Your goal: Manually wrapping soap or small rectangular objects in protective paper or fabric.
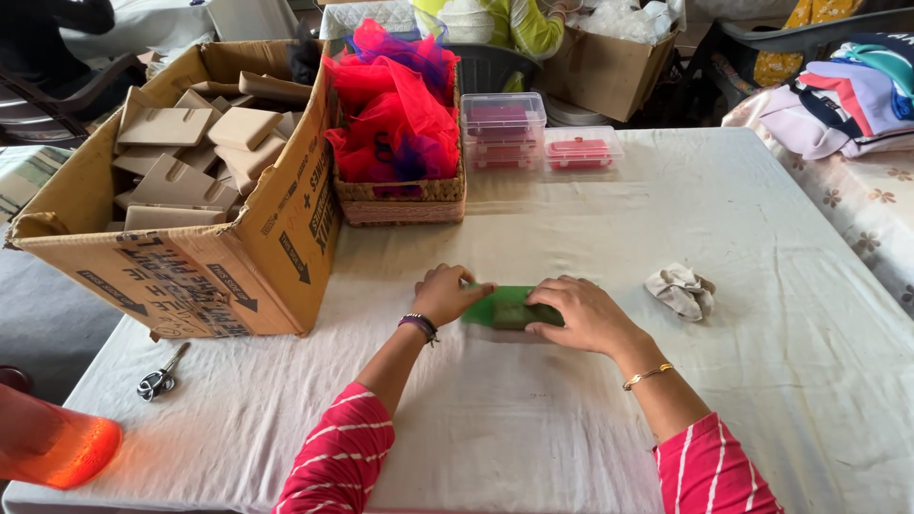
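My left hand and my right hand both rest on a small green piece that lies flat on the white tablecloth right in front of me. The left hand is curled, its fingertips pinching the near-left edge of the green piece. The right hand lies over the other end with the fingers bent down on top of it, pressing it to the cloth. The green piece sits between my two hands, touching both; it looks like a thin sheet wrapped round a darker block, though my fingers hide too much of it to be sure.

Just right of my right hand, apart from it, lies a crumpled pale cloth. Far left of my left hand, near the table edge, a pair of scissors lies on the tablecloth. Beyond my left hand and to its left stands a big open cardboard box filled with folded brown card pieces. Straight beyond my hands sits a woven basket stuffed with red and blue netting, touching the cardboard box on its side. Beside the basket, beyond my right hand, stand clear plastic containers with red contents. At the lower left, well away from my left hand, is an orange-red blurred shape that I cannot make out.
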